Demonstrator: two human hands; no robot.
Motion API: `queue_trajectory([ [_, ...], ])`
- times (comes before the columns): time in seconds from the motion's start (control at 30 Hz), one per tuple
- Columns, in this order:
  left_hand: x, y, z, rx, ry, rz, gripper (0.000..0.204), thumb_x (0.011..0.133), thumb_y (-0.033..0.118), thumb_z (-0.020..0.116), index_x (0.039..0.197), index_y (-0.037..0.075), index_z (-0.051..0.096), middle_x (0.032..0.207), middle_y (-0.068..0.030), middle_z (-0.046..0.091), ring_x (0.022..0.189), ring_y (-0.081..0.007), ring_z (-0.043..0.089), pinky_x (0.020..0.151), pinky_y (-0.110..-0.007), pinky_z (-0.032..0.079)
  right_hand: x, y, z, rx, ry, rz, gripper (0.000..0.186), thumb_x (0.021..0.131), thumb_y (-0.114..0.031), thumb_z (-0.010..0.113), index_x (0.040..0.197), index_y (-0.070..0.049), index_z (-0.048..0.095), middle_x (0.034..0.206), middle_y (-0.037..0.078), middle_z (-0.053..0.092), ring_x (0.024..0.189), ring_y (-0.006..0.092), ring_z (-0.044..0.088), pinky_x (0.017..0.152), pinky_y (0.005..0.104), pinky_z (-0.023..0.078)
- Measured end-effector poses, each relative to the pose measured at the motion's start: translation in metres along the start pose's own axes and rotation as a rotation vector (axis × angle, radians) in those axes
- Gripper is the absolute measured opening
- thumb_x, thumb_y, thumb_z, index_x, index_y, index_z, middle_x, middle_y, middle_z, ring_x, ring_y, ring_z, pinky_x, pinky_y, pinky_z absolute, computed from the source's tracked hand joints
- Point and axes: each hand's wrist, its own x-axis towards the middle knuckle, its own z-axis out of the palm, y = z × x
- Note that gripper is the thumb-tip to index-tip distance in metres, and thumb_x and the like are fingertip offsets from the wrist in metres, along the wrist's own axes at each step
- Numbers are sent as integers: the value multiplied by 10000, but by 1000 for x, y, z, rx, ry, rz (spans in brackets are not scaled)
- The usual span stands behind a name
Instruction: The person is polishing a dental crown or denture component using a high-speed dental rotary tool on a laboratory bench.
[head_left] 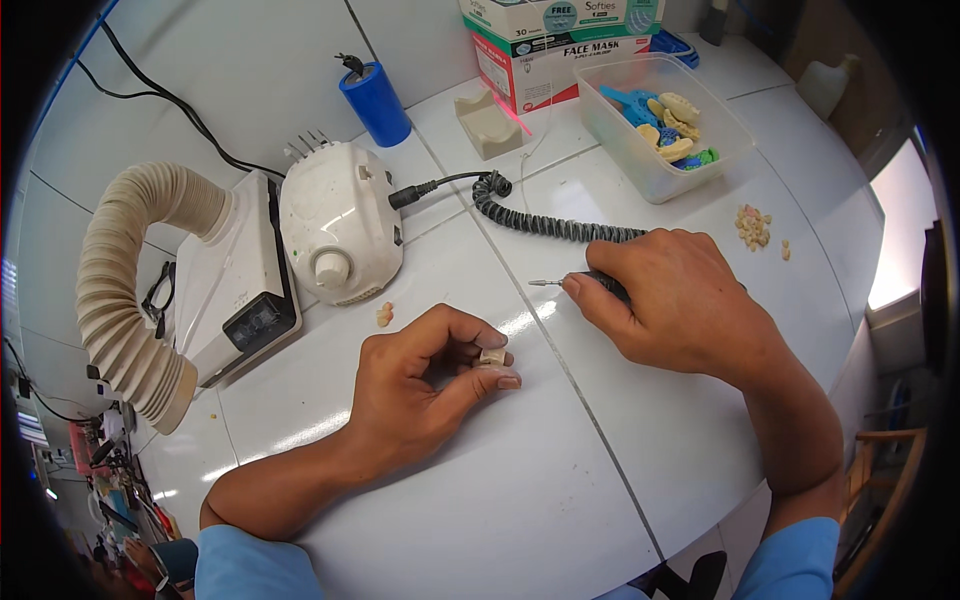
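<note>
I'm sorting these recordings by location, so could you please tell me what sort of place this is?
Probably a dental workshop or laboratory: the right hand holds a corded handpiece, tooth-like pieces lie in a pile, and a tub holds what look like dental casts.

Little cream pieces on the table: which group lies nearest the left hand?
The small pinkish-cream cluster between the left hand and the white rounded box; the bigger heap and the pieces beside it lie by the plastic tub.

Head camera, one: wide fisheye, upright, facing down from close above left hand, right hand and white table.
</note>
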Motion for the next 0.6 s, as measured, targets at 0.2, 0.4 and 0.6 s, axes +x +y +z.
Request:
queue_trajectory([
  [0.2, 0, 6, -1, 42, -6, -19, 203, 998, -68, 807, 1161, -46, 687, 1044, -111, 786, 1046, -197, 816, 939, -326, 673, 2, -3, -1, 12, -28, 10, 455, 1070, -381, 624, 934, 11, 812, 694, 211, 737, 671, 420, 731, 722, 526, 571],
  [0.4, 1, 5, 2, 20, -3, 5, 179, 1013, -70, 783, 1172, -58, 701, 1111, -139, 809, 1092, -198, 808, 983, -330, 668, -1, -2, -1, 4, -13, 9, 447, 1066, -382, 629, 944, 7, 814, 694, 212, 735, 685, 420, 735, 724, 531, 567],
  [0.6, 1, 4, 1, -4, -2, -3, 149, 1024, -88, 750, 1159, -57, 694, 1143, -164, 812, 1121, -204, 800, 1000, -329, 661, 0, -1, 0, 9, -2, -6, 447, 1066, -382, 628, 938, 7, 808, 688, 209, 732, 675, 425, 731, 720, 535, 566],
])
